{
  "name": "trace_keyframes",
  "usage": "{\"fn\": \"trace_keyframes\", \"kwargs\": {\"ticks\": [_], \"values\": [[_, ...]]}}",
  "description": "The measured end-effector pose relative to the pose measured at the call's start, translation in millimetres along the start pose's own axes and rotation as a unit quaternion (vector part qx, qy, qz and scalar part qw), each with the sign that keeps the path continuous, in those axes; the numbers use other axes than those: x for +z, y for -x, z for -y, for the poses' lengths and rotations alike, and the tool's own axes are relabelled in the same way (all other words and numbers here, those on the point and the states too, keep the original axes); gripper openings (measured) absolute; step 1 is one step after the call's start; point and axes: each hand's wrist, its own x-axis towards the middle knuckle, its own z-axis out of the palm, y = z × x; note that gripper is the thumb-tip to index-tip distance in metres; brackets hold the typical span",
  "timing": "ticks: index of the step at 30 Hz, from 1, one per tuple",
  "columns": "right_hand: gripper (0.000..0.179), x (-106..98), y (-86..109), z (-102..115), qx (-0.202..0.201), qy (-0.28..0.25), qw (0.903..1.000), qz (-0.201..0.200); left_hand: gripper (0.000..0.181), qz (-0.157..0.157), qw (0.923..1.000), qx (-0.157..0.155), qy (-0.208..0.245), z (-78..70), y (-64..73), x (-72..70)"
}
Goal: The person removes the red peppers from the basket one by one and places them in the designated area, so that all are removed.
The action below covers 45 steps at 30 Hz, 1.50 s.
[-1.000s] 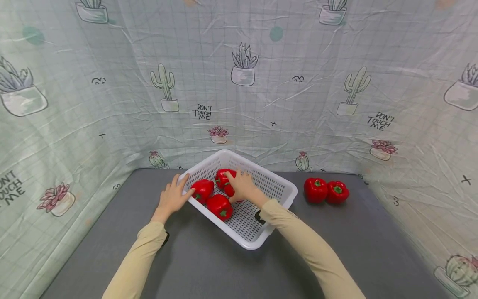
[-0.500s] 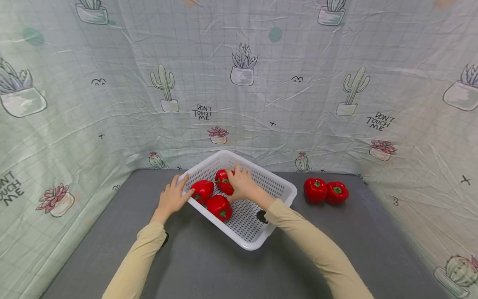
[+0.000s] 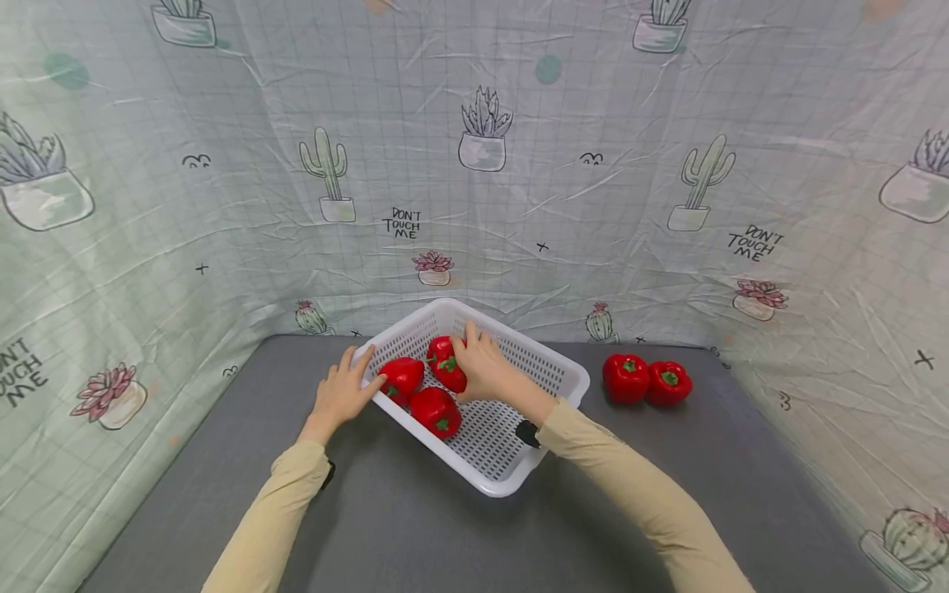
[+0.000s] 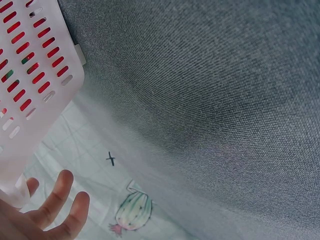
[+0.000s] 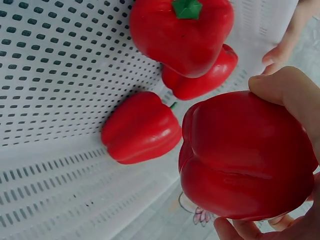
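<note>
In the head view my right hand [image 3: 485, 369] grips a red bell pepper [image 3: 453, 380] inside a white perforated basket [image 3: 473, 475]. The right wrist view shows this held pepper [image 5: 245, 157] close up, thumb over its top and fingertips under it. Around it in the basket lie a back pepper [image 3: 437, 347], a left pepper [image 3: 403, 376] and a front pepper [image 3: 432, 407], all red with green stems. My left hand [image 3: 343, 393] rests at the basket's left corner, thumb over the rim. Its fingers [image 4: 57, 192] spread beyond the rim in the left wrist view.
Two more red bell peppers [image 3: 625, 380] sit side by side on the dark grey table [image 3: 415, 527], right of the basket. Hanging cloth [image 3: 549, 181] printed with cacti closes off the back and both sides.
The right hand has turned slightly with the held pepper, whose green stem now shows. The right forearm has shifted a little to the right. The left hand and basket have stayed in place.
</note>
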Motion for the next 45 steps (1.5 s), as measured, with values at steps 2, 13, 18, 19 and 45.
{"fn": "trace_keyframes", "kwargs": {"ticks": [2, 13, 18, 19, 45], "values": [[0.087, -2, 1.5, 1, -0.006, 0.007, 0.9999, -0.011, 0.065, 0.001, 1.0, -0.001, 0.0, 0.3, -0.2, 0.1], [0.084, -12, 11.8, 5, -0.006, 0.044, 0.9982, -0.042, 0.065, 0.003, 1.0, 0.001, 0.002, 0.1, -0.8, 0.2], [0.082, -19, 20.4, 5, -0.014, 0.064, 0.9965, -0.053, 0.065, -0.001, 1.0, 0.003, 0.005, 0.8, -1.2, 0.9], [0.081, -20, 22.4, 5, -0.019, 0.063, 0.9961, -0.059, 0.065, -0.004, 0.9999, 0.004, 0.009, 1.0, -0.9, 1.0], [0.086, -30, 82.7, -17, 0.015, -0.011, 0.9953, -0.095, 0.066, 0.0, 1.0, -0.003, 0.004, -0.4, -1.0, 1.7]]}}
